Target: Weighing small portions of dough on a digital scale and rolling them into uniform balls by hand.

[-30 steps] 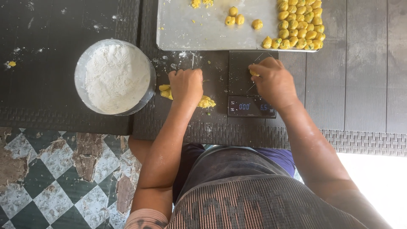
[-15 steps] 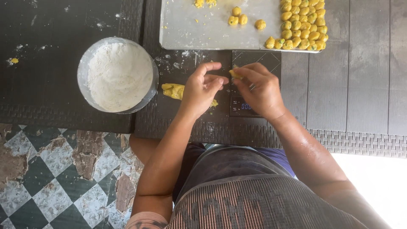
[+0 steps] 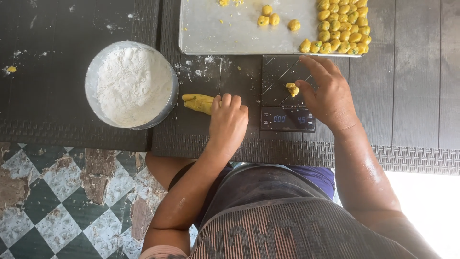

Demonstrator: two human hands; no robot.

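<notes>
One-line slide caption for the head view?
Left hand on yellow dough log; right hand beside small dough piece on black digital scale.

On the dark counter (image 3: 72, 86), the left hand (image 3: 228, 122) rests curled on a yellow dough log (image 3: 199, 102) near the front edge, just right of a flour bowl (image 3: 130, 84). The right hand (image 3: 328, 96) lies open beside 1 small dough piece (image 3: 292, 89) sitting on the scale (image 3: 287, 93). A metal tray (image 3: 230, 29) of dough balls (image 3: 342, 26) sits at the far edge.
</notes>
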